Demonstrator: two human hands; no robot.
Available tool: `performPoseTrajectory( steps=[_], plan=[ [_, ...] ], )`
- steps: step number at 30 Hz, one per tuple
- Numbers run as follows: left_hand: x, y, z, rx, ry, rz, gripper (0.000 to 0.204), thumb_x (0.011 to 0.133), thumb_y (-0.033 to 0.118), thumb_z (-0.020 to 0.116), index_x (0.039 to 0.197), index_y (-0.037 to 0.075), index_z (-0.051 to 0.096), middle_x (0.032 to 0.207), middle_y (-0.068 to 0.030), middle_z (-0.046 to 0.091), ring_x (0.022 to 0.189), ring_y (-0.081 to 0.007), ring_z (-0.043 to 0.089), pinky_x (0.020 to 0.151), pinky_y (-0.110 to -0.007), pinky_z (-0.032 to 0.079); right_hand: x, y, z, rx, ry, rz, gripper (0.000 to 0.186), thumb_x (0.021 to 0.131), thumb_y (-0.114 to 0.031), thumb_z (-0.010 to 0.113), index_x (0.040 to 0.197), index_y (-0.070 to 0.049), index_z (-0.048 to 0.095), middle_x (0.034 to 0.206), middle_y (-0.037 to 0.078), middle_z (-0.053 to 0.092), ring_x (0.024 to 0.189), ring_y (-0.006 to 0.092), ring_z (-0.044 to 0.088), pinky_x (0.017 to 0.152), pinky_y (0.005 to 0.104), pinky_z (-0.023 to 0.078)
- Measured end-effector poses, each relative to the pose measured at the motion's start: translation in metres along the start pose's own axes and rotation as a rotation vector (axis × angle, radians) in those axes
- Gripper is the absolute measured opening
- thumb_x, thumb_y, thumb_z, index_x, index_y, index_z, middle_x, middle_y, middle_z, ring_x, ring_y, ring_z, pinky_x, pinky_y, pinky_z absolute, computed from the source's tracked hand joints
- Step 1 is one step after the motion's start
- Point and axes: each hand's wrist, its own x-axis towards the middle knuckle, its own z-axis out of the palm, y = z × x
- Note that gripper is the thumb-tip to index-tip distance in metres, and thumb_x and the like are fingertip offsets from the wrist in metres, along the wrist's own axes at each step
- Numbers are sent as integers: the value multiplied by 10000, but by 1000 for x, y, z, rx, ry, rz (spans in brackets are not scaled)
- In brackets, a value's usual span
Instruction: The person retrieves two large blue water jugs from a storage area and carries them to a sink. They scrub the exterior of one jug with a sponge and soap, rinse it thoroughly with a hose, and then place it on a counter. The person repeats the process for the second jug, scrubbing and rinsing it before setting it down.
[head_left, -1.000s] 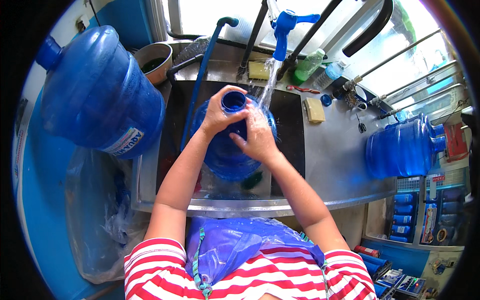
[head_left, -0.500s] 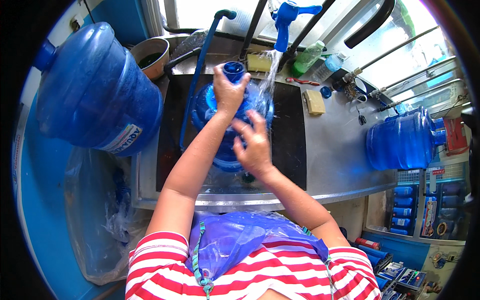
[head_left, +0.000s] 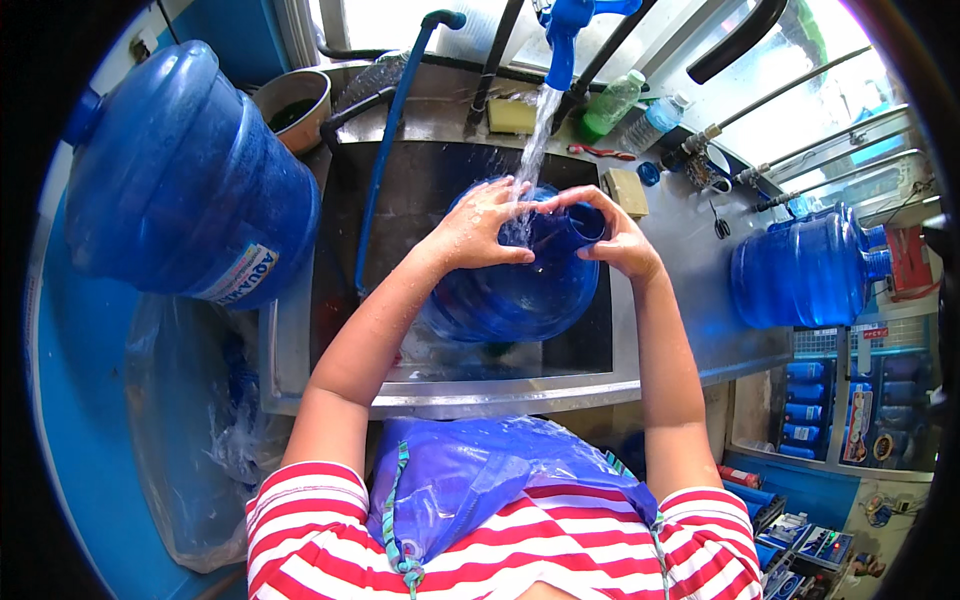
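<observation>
A blue water jug (head_left: 525, 300) leans in the sink (head_left: 340, 335), its neck tipped toward the right. Around that neck curl the fingers and thumb of my right hand (head_left: 618, 235), closed on it beside the mouth. My left hand (head_left: 485, 225) lies on the jug's shoulder, fingers stretched and thumb apart. From the blue faucet (head_left: 563, 60) a stream of water (head_left: 536, 140) falls onto the shoulder between my hands and splashes over my left fingers. The jug's underside is hidden low in the sink.
A large blue jug (head_left: 190, 180) stands at the left, another (head_left: 800, 270) lies on the right counter. A blue pipe (head_left: 385, 150) rises at the sink's left. Behind are a bowl (head_left: 295, 110), a yellow sponge (head_left: 511, 116), bottles (head_left: 612, 105) and a beige block (head_left: 627, 193).
The jug's neck has swung from the upper left to the right. My right hand has taken hold of the neck; my left hand has let go of it and moved onto the shoulder.
</observation>
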Motion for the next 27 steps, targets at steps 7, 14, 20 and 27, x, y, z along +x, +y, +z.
performPoseTrajectory(
  steps=[7, 14, 20, 27],
  plan=[
    [-6, -110, 22, 41, 563, -323, 542, 737, 229, 730, 1248, 103, 601, 1420, -195, 459, 1321, -352, 414, 1082, -455, 345, -9, 66, 53, -585, 698, 91, 671, 825, -342, 768, 1324, -14, 462, 1261, 187, 594, 1161, 284, 578, 1009, 376, 423],
    [-70, -227, 32, 96, 437, -1139, 448, 828, 299, 682, 1188, 65, 554, 1192, -231, 597, 1185, -374, 541, 958, -477, 428, 52, 67, 74, -1016, 998, 139, 761, 808, -238, 722, 1395, 65, 344, 1161, 261, 458, 1098, 417, 484, 987, 447, 394],
    [-92, -185, 1, -27, 670, -863, 336, 950, 358, 587, 1075, 48, 552, 845, -219, 642, 837, -433, 629, 680, -478, 475, 20, 79, 131, -1489, 554, -101, 642, 802, -243, 698, 1403, -189, 478, 1411, 210, 395, 1394, 402, 278, 1105, 668, 120],
    [-83, -26, 6, 256, 929, -543, 246, 961, 240, 571, 1023, 9, 513, 868, -212, 598, 823, -455, 578, 703, -496, 448, -28, 39, 144, -918, -11, -319, 405, 742, 56, 633, 1090, -147, 675, 1253, 156, 573, 1100, 309, 622, 878, 351, 563]
  ],
)
